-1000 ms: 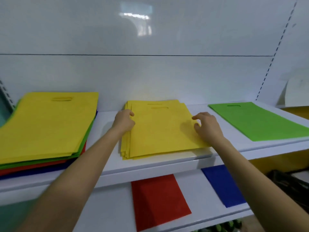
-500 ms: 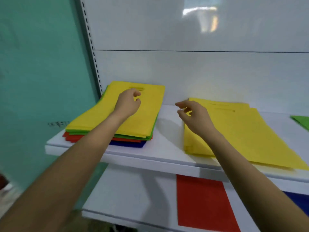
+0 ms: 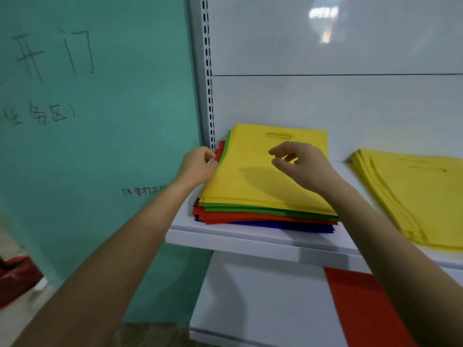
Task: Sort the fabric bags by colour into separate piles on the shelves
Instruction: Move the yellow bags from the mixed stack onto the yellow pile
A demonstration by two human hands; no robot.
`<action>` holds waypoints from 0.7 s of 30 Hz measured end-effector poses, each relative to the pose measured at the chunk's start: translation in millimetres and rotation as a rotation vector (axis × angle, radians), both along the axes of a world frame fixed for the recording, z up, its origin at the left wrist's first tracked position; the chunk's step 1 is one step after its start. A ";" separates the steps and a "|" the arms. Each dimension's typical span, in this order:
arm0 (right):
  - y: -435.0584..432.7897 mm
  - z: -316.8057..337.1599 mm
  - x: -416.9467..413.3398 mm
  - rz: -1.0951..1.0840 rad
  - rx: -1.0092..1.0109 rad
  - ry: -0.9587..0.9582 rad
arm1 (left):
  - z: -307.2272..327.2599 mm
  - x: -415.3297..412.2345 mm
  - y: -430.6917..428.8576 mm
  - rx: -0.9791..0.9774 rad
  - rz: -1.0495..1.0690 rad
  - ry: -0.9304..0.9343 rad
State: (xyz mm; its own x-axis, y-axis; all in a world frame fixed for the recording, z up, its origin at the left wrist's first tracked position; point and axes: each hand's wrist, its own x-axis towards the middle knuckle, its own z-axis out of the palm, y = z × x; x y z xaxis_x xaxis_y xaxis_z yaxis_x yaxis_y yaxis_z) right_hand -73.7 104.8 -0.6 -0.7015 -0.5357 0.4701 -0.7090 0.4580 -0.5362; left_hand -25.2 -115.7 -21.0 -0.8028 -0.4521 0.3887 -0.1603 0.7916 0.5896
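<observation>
Sorting looks partway done: yellow fabric bag pile [image 3: 421,196] sits right on the white shelf [image 3: 250,236], mixed yellow-green-red-blue bag stack [image 3: 250,186] left needs splitting, left hand [image 3: 196,166] curled at its edge (grip unclear), right hand [image 3: 303,166] hovering loose above.

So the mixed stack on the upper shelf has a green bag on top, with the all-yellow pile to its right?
Not quite. The head view shows the top bag of the mixed stack is yellow, not green; green lies just beneath. The all-yellow pile is indeed to its right on the upper shelf.
</observation>
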 end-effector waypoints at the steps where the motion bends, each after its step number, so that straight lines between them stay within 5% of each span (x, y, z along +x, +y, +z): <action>1: -5.2 0.2 1.0 -0.031 0.010 -0.003 | -0.7 -2.1 -7.8 -0.002 -0.028 0.001; 12: 12.8 -17.9 -22.0 -0.647 0.260 -0.229 | -9.0 -42.7 -30.3 0.058 -0.296 -0.138; 21: 21.1 -22.0 -27.4 -0.711 0.237 -0.343 | -7.9 -50.7 -29.4 0.175 -0.268 -0.181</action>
State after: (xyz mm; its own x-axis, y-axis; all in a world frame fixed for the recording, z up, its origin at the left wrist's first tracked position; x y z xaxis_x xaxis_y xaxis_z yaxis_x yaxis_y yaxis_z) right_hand -101.1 125.9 -22.6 -0.9947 0.0321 0.0982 -0.0217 0.8640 -0.5030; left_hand -75.9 -145.1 -28.9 -0.9504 -0.2637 0.1651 -0.0752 0.7096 0.7006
